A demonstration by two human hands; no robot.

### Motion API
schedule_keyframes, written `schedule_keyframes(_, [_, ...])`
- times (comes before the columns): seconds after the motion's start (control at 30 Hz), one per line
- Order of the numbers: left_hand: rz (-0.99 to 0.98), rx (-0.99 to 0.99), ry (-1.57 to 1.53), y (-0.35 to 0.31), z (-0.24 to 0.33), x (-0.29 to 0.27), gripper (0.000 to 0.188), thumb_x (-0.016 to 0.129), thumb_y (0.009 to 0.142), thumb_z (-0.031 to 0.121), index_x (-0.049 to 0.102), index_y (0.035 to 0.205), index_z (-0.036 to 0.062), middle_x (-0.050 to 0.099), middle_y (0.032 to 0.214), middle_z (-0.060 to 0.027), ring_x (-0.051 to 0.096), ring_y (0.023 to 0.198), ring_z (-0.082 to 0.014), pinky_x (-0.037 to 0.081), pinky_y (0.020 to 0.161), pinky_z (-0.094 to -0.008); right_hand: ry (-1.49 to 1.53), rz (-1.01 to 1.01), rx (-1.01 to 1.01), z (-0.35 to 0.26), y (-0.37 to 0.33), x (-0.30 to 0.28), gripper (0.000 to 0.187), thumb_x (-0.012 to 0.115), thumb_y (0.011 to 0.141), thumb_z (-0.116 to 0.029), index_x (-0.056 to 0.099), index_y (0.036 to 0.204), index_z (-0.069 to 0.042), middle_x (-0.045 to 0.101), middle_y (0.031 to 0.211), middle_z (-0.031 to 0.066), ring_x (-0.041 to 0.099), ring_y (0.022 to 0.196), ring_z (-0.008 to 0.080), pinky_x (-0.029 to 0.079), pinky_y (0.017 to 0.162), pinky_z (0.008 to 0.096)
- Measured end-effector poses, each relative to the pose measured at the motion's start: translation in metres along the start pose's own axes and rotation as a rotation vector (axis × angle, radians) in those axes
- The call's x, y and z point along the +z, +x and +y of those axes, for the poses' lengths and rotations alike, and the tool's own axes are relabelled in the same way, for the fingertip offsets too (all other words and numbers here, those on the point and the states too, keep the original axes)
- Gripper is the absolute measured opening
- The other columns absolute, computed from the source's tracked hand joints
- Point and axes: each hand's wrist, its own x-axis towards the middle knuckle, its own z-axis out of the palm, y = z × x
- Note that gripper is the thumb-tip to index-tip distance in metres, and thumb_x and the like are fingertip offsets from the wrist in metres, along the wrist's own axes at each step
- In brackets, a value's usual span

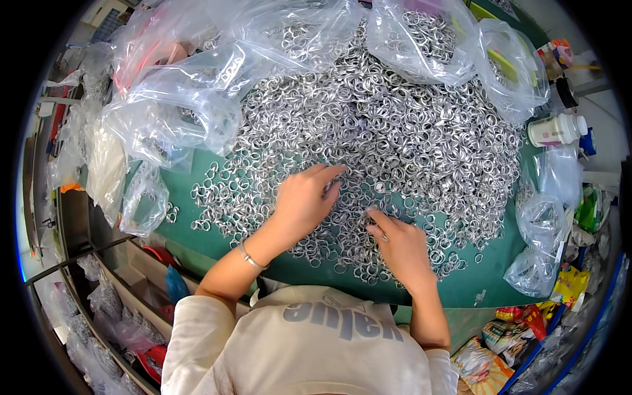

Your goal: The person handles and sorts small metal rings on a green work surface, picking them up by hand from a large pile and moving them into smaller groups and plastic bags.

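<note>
Left hand (304, 199) flat, fingers spread on ring heap (395, 131), holding nothing. Right hand (401, 247) fingertips pinched together at heap's near edge; held ring not clear. Better pick single rings from thin edge on green mat (263, 263).

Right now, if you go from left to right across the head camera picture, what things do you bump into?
Crumpled clear plastic bags → left hand lying on the silver rings → right hand picking at the rings → white plastic bottle at the edge of the green table.
</note>
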Motion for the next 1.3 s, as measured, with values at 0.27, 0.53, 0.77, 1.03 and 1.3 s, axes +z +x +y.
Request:
schedule_keyframes(0.27, [-0.146,0.263,0.281,0.004,-0.005,0.005,0.013,0.065,0.077,0.011,0.068,0.089,0.0101,0.056,0.073,-0.0070,0.060,0.063,-0.0267,0.049,0.053,-0.0378,0.935,-0.229,0.379,0.022,0.001,-0.027,0.009,0.059,0.085,0.003,0.065,0.090,0.001,0.055,0.064,0.0013,0.050,0.050,0.0078,0.036,0.042,0.0215])
schedule_keyframes(0.53, [-0.100,0.228,0.121,-0.031,-0.018,-0.011,0.015,0.066,0.077,0.011,0.069,0.092,0.0118,0.056,0.072,-0.0058,0.060,0.061,-0.0262,0.048,0.051,-0.0377,1.402,-0.143,0.477,0.030,0.008,-0.008,0.012,0.066,0.084,-0.006,0.064,0.093,0.001,0.054,0.060,0.0026,0.052,0.053,0.0072,0.039,0.045,0.0215])
schedule_keyframes(0.77, [-0.100,0.274,0.177,0.003,-0.023,0.011,0.023,0.064,0.077,0.010,0.067,0.100,0.0107,0.057,0.075,-0.0058,0.060,0.063,-0.0266,0.049,0.052,-0.0380,-0.197,0.126,0.033,-0.013,0.047,0.022,0.015,0.064,0.084,-0.018,0.069,0.096,-0.009,0.065,0.069,0.0126,0.060,0.055,0.0298,0.047,0.050,0.0380])
schedule_keyframes(1.03, [-0.221,0.196,0.309,-0.025,-0.040,-0.021,0.017,0.063,0.075,0.009,0.068,0.091,0.0105,0.057,0.076,-0.0066,0.061,0.064,-0.0263,0.049,0.053,-0.0373,0.228,-0.166,0.000,-0.010,0.026,0.006,0.011,0.068,0.081,-0.009,0.071,0.090,-0.004,0.066,0.072,0.0154,0.065,0.061,0.0266,0.049,0.055,0.0350])
schedule_keyframes(1.3, [-0.127,0.224,0.116,-0.007,-0.033,-0.001,0.014,0.065,0.078,0.012,0.067,0.092,0.0094,0.058,0.076,-0.0059,0.061,0.065,-0.0269,0.049,0.054,-0.0382,-0.334,0.175,0.027,-0.016,0.059,0.027,0.016,0.071,0.078,-0.012,0.070,0.092,-0.005,0.060,0.058,0.0112,0.057,0.048,0.0254,0.043,0.047,0.0349])
